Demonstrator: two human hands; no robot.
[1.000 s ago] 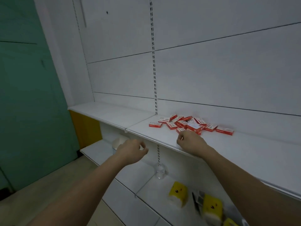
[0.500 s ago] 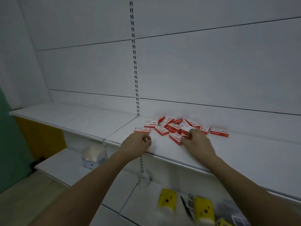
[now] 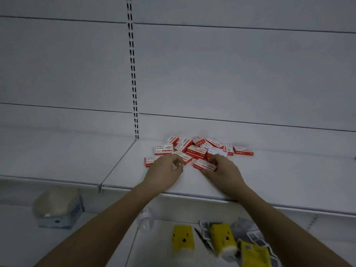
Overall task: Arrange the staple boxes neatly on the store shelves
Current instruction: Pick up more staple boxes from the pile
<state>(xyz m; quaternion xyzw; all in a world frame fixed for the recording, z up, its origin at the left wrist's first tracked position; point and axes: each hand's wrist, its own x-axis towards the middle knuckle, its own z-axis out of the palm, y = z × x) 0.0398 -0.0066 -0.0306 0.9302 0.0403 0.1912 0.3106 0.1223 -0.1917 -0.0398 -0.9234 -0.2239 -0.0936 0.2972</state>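
Staple boxes (image 3: 198,150), red and white, lie in a loose, overlapping heap on the white shelf (image 3: 279,176), near its back panel and just right of the slotted upright (image 3: 133,74). My left hand (image 3: 163,173) rests at the heap's left edge, fingers curled; I cannot tell whether they pinch a box. My right hand (image 3: 223,169) grips the nearest box (image 3: 204,165) at the heap's front edge, fingers curled round its right end. Yellow packages (image 3: 183,237) lie on the lower shelf (image 3: 154,251).

Staple boxes (image 3: 194,149) on shelf (image 3: 269,176)
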